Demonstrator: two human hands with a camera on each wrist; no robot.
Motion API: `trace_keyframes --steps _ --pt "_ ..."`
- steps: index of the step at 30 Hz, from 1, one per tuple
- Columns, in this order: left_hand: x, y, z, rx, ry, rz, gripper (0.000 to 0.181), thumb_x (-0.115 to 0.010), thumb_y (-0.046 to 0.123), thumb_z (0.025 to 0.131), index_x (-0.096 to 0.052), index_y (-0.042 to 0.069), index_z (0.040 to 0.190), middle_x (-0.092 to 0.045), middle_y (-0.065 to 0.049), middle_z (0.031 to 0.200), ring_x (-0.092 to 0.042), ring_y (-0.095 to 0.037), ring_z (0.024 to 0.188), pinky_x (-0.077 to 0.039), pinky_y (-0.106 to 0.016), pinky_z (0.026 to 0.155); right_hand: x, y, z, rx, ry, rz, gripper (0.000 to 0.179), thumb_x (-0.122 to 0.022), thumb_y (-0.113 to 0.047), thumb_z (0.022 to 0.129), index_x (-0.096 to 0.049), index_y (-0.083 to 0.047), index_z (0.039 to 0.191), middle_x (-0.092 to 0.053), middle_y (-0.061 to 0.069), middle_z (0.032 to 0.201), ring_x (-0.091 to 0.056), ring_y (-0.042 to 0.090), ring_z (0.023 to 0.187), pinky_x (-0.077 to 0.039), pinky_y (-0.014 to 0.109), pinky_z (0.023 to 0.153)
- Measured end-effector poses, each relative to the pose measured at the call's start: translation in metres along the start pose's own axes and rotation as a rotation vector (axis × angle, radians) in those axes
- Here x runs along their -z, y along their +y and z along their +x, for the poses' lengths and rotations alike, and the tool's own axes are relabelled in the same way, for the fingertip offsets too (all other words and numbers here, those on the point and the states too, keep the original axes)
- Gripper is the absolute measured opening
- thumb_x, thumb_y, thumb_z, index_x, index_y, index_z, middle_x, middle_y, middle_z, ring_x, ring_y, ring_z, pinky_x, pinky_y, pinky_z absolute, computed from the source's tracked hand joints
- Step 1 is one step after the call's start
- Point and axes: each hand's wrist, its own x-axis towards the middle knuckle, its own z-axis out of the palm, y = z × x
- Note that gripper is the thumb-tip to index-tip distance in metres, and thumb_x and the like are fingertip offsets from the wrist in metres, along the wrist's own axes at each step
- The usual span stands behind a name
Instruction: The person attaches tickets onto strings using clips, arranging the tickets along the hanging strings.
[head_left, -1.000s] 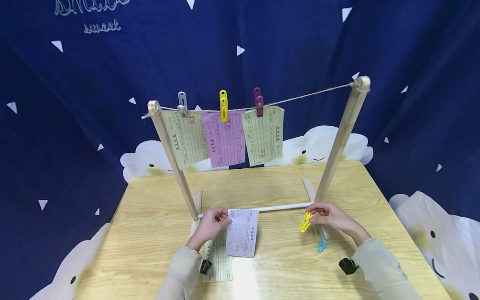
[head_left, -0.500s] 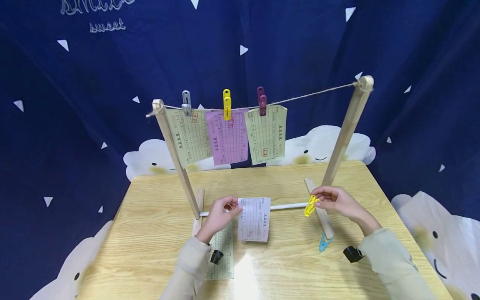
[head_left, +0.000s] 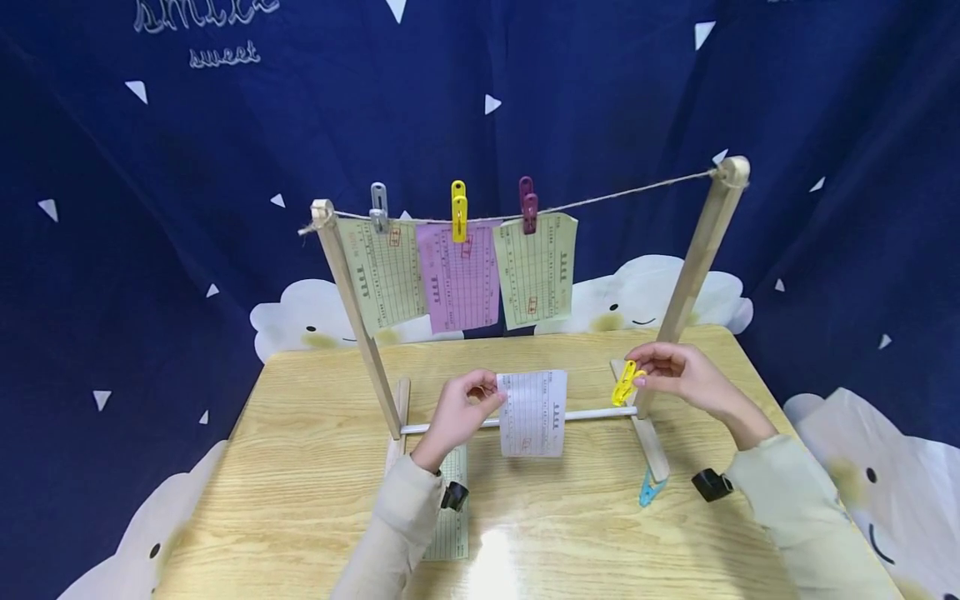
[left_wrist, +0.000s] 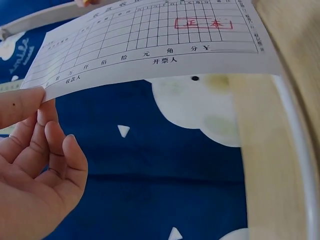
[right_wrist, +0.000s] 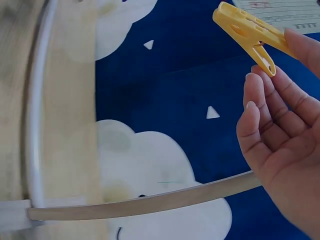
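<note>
My left hand (head_left: 467, 410) pinches a white printed receipt slip (head_left: 534, 414) by its upper left corner, and the slip hangs above the table in front of the rack's white crossbar. In the left wrist view the thumb and a finger grip the slip's edge (left_wrist: 150, 45), with a red stamp on it. My right hand (head_left: 686, 379) pinches a yellow clothespin (head_left: 627, 383) by its handles, near the right post. Seen from the right wrist, the clothespin (right_wrist: 250, 32) points away from the fingers. Two light green slips and a pink slip (head_left: 459, 279) hang from the string above.
The wooden rack has a left post (head_left: 356, 317), a right post (head_left: 701, 250) and a string (head_left: 630, 192) between them. Grey, yellow and maroon clothespins (head_left: 529, 208) clip the hung slips. A blue clothespin (head_left: 649, 490) and another green slip (head_left: 452, 533) lie on the table (head_left: 300, 500).
Both hands have risen and moved forward. The left hand has carried the white slip up and to the right; the right hand has lifted the yellow clothespin. The view has shifted slightly.
</note>
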Motion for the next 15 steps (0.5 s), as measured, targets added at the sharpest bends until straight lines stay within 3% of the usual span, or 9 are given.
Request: trace_keyframes --steps 15 --pt "-0.002 0.038 0.022 -0.143 0.056 -0.027 0.005 -0.060 -0.012 0.077 -0.058 -0.013 0.080 -0.058 -0.021 0.074 -0.052 -0.023 0.068 -0.046 -0.031 0.066 0.028 -0.051 0.021 0.061 0.026 -0.105 0.027 -0.061 0.009 0.080 -0.058 0.005 0.106 -0.062 0.000 0.088 -0.058 0.010 0.075 -0.048 0.017 0.064"
